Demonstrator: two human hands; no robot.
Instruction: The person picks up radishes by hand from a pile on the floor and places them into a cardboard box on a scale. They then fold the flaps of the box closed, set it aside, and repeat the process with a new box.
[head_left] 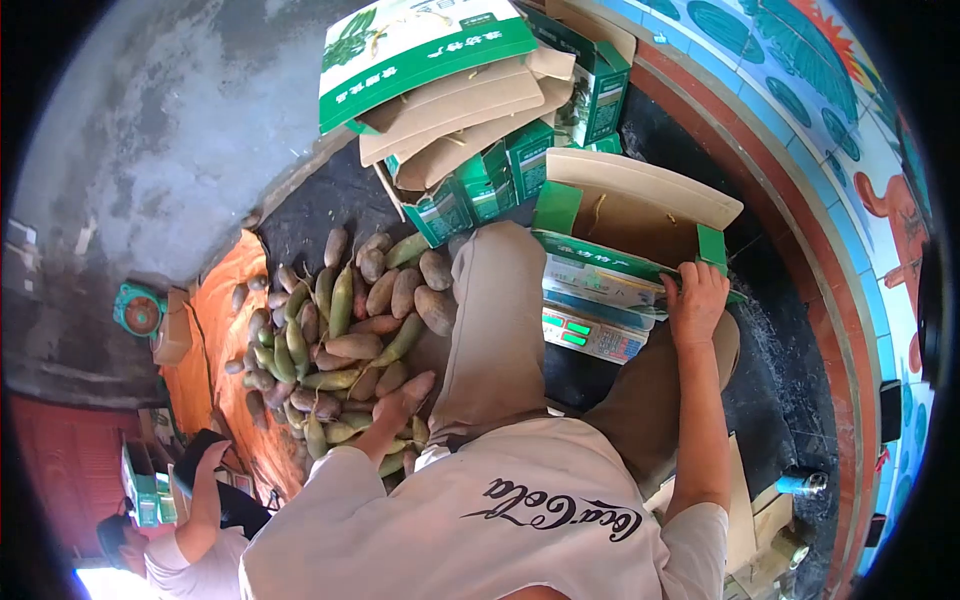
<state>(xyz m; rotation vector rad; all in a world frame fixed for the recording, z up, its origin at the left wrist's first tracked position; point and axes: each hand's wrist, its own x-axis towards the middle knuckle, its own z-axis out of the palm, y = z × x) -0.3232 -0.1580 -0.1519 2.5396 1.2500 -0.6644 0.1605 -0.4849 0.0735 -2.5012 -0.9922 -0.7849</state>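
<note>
My left hand (397, 404) is low over a heap of long green radishes (341, 302) and brown-purple tubers (354, 346), beside my knee. Its fingers blend with the reddish-brown produce, so I cannot make out whether they hold a piece. My right hand (697, 300) has its fingers curled over the near right rim of an open green-and-white cardboard box (610, 262). The box stands on a digital scale (590, 338) with lit green displays, between my legs. No produce shows in the visible part of its inside.
More green cartons (490, 180) are stacked ahead, some with raised flaps. An orange sheet (215, 345) lies under the heap's left side. Another person (195, 545) is at lower left near a carton. A green fan (139, 310) stands far left; a painted wall (790, 90) runs along the right.
</note>
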